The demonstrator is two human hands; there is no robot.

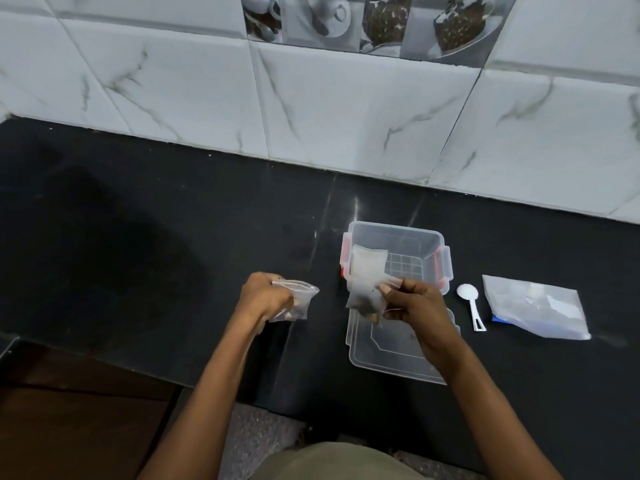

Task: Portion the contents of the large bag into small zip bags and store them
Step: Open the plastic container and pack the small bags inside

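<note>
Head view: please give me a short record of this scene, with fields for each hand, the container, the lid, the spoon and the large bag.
left hand: grips a small zip bag above the counter
right hand: pinches a second small zip bag at the container's near edge
container: clear, open, red clips, one filled small bag inside
lid: lies flat in front of the container
spoon: white, right of the container
large bag: lies flat, far right
</note>
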